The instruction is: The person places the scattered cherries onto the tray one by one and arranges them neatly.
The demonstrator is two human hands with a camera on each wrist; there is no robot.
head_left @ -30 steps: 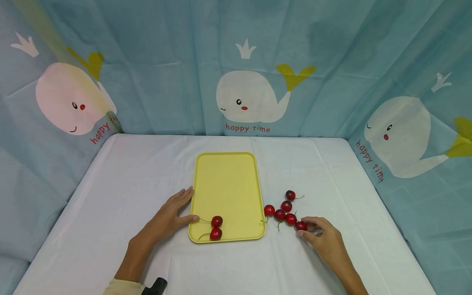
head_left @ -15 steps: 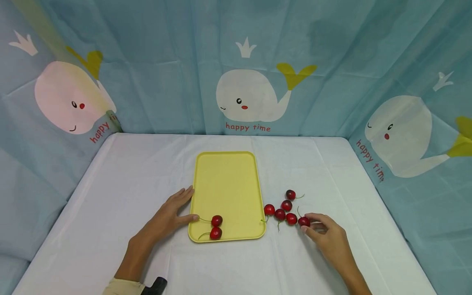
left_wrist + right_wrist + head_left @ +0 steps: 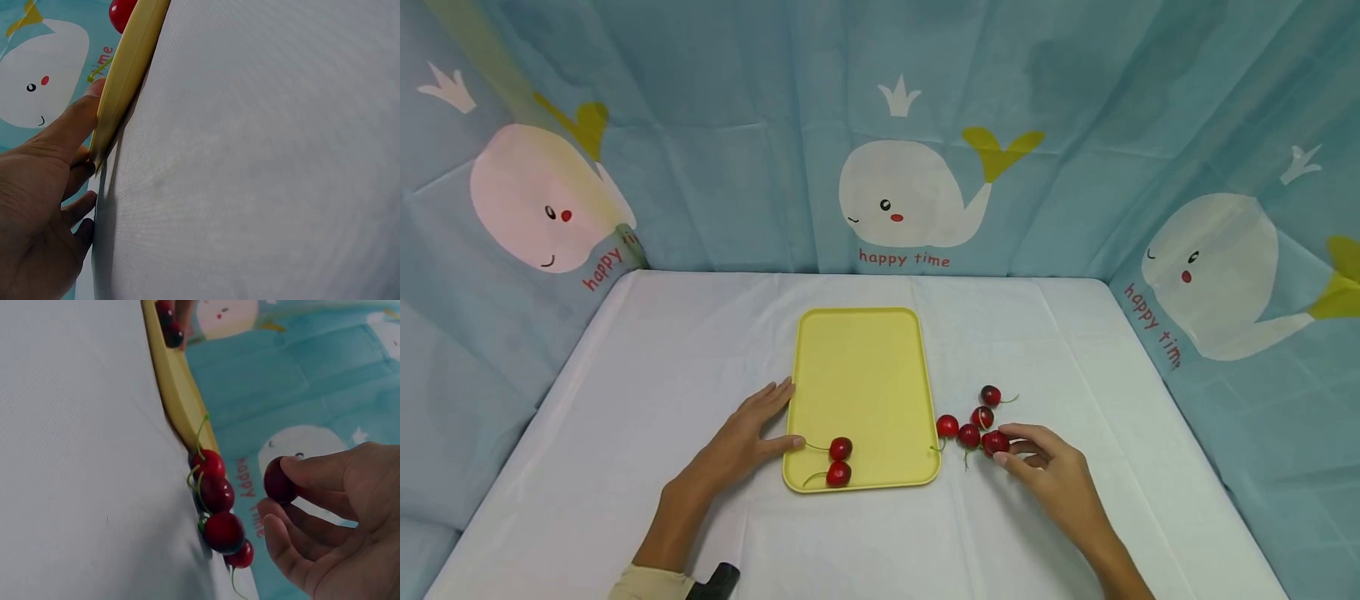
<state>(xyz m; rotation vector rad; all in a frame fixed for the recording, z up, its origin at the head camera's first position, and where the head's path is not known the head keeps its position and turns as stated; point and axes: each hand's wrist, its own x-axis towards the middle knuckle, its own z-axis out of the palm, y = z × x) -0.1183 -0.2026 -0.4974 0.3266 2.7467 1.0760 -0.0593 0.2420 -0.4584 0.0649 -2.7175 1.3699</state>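
My right hand (image 3: pixel 1048 467) pinches a dark red cherry (image 3: pixel 997 442) between thumb and fingers. In the right wrist view this held cherry (image 3: pixel 279 481) is raised above the row of others on the cloth. Under it, a cherry (image 3: pixel 224 532) is mostly covered in the head view. My left hand (image 3: pixel 745 433) rests against the left side of the yellow tray (image 3: pixel 861 375), thumb on the rim and fingers along the outer edge. Two cherries with green stems, an upper one (image 3: pixel 841 448) and a lower one (image 3: pixel 838 474), lie at the tray's near left corner.
Right of the tray more cherries lie on the white tablecloth (image 3: pixel 1097 383): one at the rim (image 3: pixel 947 426), one beside it (image 3: pixel 969 436), and two farther back, a nearer cherry (image 3: pixel 982 417) and a farther cherry (image 3: pixel 991 395). A blue whale-print curtain (image 3: pixel 737 192) surrounds the table.
My right hand has drawn a cherry away from the right end of the cluster, then carried it back left and up over the neighbouring cherries. The left hand and tray have stayed put.
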